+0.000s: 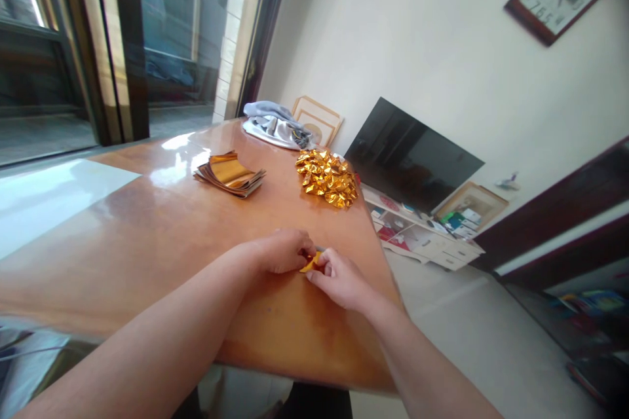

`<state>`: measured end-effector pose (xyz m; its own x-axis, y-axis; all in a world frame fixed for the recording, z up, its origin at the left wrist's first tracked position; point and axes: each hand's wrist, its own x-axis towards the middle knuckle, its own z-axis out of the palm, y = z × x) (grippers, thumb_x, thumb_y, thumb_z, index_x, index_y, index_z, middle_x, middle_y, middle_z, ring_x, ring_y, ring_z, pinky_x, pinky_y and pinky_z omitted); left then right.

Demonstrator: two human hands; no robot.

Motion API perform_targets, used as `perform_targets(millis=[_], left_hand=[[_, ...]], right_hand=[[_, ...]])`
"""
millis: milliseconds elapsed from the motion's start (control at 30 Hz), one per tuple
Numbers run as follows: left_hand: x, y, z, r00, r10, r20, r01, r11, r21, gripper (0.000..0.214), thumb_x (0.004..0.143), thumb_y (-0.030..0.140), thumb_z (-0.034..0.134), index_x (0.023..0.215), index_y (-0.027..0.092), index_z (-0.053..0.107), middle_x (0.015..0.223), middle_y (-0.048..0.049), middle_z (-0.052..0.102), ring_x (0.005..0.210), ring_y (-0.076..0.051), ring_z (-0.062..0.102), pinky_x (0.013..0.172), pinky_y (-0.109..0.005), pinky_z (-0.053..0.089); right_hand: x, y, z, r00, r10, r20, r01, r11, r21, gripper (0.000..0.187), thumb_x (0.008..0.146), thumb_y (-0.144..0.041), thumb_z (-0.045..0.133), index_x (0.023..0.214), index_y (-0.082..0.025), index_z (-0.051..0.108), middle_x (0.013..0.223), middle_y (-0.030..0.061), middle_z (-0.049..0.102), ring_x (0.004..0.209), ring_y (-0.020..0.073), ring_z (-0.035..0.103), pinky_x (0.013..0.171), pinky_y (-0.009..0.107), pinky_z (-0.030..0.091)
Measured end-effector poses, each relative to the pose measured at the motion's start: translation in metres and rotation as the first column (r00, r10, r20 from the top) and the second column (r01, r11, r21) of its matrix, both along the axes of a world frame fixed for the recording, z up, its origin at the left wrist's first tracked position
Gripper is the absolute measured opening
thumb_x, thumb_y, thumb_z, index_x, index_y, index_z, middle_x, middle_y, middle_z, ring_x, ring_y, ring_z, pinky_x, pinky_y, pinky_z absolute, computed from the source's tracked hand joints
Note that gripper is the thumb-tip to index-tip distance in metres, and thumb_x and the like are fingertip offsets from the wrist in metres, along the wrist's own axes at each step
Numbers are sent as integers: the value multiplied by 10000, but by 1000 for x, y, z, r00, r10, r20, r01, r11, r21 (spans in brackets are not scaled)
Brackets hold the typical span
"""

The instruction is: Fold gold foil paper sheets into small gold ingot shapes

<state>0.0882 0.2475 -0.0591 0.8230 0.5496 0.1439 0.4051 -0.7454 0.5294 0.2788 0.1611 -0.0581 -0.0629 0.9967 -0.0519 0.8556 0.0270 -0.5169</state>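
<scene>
Between my two hands, low over the wooden table [206, 222], is a small piece of gold foil paper [311, 263]. My left hand [287, 251] pinches its left side with curled fingers. On the other side, the thumb and fingers of my right hand [339, 277] close on the same piece. Part of the paper is hidden behind the fingers. Beyond my hands lies a heap of folded gold foil pieces [327, 177] near the table's right edge. A stack of flat gold foil sheets [230, 173] rests farther left.
A bundle of pale cloth or plastic [275, 124] sits at the table's far end, with wooden frames [319, 119] behind it. A white sheet [59, 193] covers the left side. Past the right edge stand a white cabinet [432, 245] and a television [413, 154].
</scene>
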Motion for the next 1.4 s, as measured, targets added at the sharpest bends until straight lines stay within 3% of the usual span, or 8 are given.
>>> perform_targets(millis=[133, 300, 533, 800, 967, 1200, 1400], left_hand=[[-1, -4, -1, 1000, 5, -10, -4, 995, 96, 224, 852, 225, 547, 915, 257, 760, 960, -37, 689, 832, -194, 628, 729, -269, 451], [3, -11, -2, 998, 38, -42, -32, 988, 148, 297, 941, 316, 487, 1085, 298, 747, 994, -64, 642, 896, -220, 621, 801, -313, 449], [4, -10, -8, 997, 48, -59, -38, 985, 171, 337, 948, 341, 487, 1207, 365, 701, 1029, -64, 600, 939, -235, 598, 839, -332, 446], [4, -12, -3, 993, 74, -90, -58, 984, 170, 306, 953, 354, 474, 1111, 332, 735, 1030, -66, 600, 952, -239, 591, 825, -343, 435], [5, -10, -2, 989, 101, -107, -79, 977, 197, 333, 988, 356, 416, 1011, 327, 747, 997, -53, 620, 891, -218, 609, 782, -349, 404], [4, -4, -4, 982, 159, -97, -130, 959, 252, 234, 903, 263, 515, 896, 294, 747, 943, -52, 639, 883, -227, 591, 763, -357, 383], [3, 0, -5, 977, 211, -46, -192, 946, 262, 166, 844, 265, 584, 851, 278, 750, 974, -77, 636, 957, -264, 558, 781, -359, 396]], right_hand=[[16, -10, 0, 995, 69, -77, -66, 997, 44, 173, 928, -319, 567, 998, -196, 666, 922, 38, 712, 769, 164, 619, 695, 260, 448], [21, -17, 9, 994, 100, 48, -106, 985, 137, 271, 940, -270, 551, 1173, -258, 687, 1044, 54, 726, 908, 205, 645, 806, 287, 461], [16, -18, 18, 980, 66, 188, -82, 994, 78, 286, 945, -350, 567, 1198, -327, 699, 1078, 40, 747, 1000, 239, 660, 854, 300, 449], [31, -17, 10, 983, 1, 185, -20, 995, 97, 289, 965, -381, 533, 1189, -335, 710, 1067, 37, 764, 983, 245, 675, 815, 297, 448], [28, -12, 8, 983, -24, 184, 0, 992, 126, 281, 1002, -364, 471, 1080, -329, 739, 1019, 26, 772, 918, 220, 677, 767, 279, 424], [23, 2, 3, 947, -107, 303, 53, 982, 180, 224, 989, -342, 502, 978, -291, 720, 977, 20, 762, 873, 194, 658, 683, 277, 355], [26, 2, -9, 946, -121, 301, 57, 975, 213, 199, 997, -350, 504, 1003, -284, 692, 994, 17, 739, 881, 178, 648, 682, 272, 345]])
